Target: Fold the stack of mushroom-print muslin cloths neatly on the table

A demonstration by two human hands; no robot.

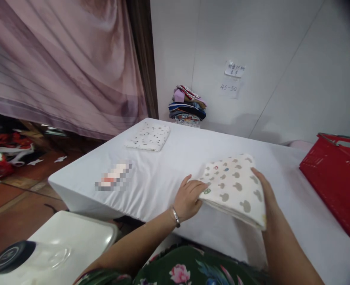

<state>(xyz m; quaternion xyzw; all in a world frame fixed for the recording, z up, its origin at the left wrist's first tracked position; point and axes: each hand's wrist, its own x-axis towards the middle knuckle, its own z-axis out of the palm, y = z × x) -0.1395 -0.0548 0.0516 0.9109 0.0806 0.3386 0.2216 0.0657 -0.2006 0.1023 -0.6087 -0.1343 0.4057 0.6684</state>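
Observation:
A folded white cloth (233, 186) printed with grey mushroom shapes is held up between my two hands, tilted above the near right part of the table. My left hand (189, 198), with a silver bracelet at the wrist, grips its left edge, thumb and fingers closed on it. Along the right edge my right hand (265, 190) is closed on the same cloth; part of that hand is hidden behind it. Another folded white cloth (149, 136) with small dark prints lies flat at the table's far left.
The table (189, 146) has a white cover. A red plastic basket (335, 186) stands on its right side. A blurred-out item (114, 175) lies at the left. Beyond the far edge is a stack of folded fabrics (187, 105). A white stool-like surface (82, 233) is at lower left.

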